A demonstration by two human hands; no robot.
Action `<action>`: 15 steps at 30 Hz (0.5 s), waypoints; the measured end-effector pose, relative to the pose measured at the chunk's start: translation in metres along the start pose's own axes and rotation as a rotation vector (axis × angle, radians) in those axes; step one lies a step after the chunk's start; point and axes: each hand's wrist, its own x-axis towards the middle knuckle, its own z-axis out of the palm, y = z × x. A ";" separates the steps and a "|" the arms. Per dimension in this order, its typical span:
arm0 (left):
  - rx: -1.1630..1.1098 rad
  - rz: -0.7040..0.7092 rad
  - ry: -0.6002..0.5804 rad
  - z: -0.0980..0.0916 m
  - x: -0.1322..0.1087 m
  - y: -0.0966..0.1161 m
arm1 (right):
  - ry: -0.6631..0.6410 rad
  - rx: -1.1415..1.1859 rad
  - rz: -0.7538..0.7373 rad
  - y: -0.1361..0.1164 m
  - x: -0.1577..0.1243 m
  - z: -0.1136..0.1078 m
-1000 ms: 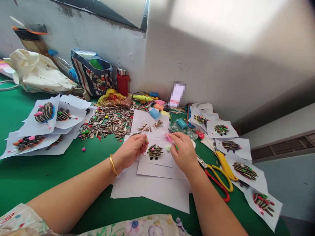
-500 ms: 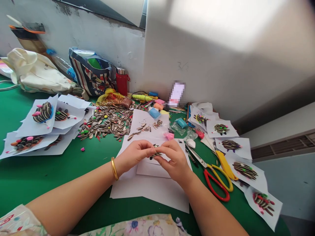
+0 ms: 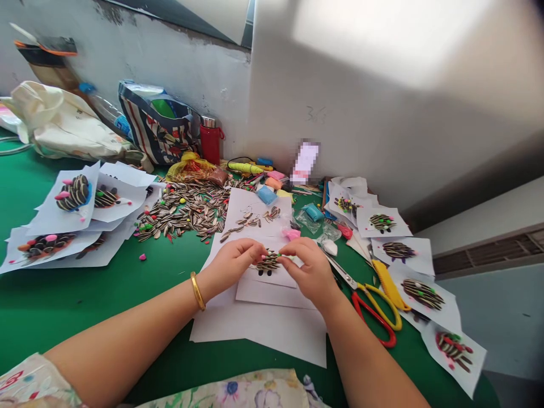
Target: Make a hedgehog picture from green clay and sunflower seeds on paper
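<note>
A small hedgehog-like figure of striped sunflower seeds (image 3: 267,262) with two dark feet lies on white paper (image 3: 272,293) in front of me. At its left edge is my left hand (image 3: 232,262), thumb and finger pinched together; a pink spot shows by the tips, and what they hold is unclear. On the other side my right hand (image 3: 309,272) pinches a tiny green piece of clay (image 3: 279,255) against the figure's right edge. Loose seeds (image 3: 250,220) lie on the sheet just beyond my hands.
A heap of sunflower seeds (image 3: 191,207) spreads at the back left. Finished seed figures on paper lie in a left pile (image 3: 72,192) and a right row (image 3: 420,292). Scissors (image 3: 374,311) and a yellow cutter (image 3: 389,283) lie right. A red bottle (image 3: 209,141) stands behind.
My hands have moved apart, the right one shifting right, so the seed figure between them shows more fully. A green bit is now visible at my right fingertips.
</note>
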 end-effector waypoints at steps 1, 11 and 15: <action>0.059 0.011 0.061 -0.001 0.001 -0.002 | -0.037 -0.040 0.054 0.005 0.001 -0.002; 0.378 0.063 0.173 -0.004 0.006 -0.018 | -0.203 -0.213 0.158 0.022 0.001 0.009; 0.416 0.018 0.142 -0.004 0.005 -0.017 | -0.198 -0.232 0.134 0.025 0.000 0.013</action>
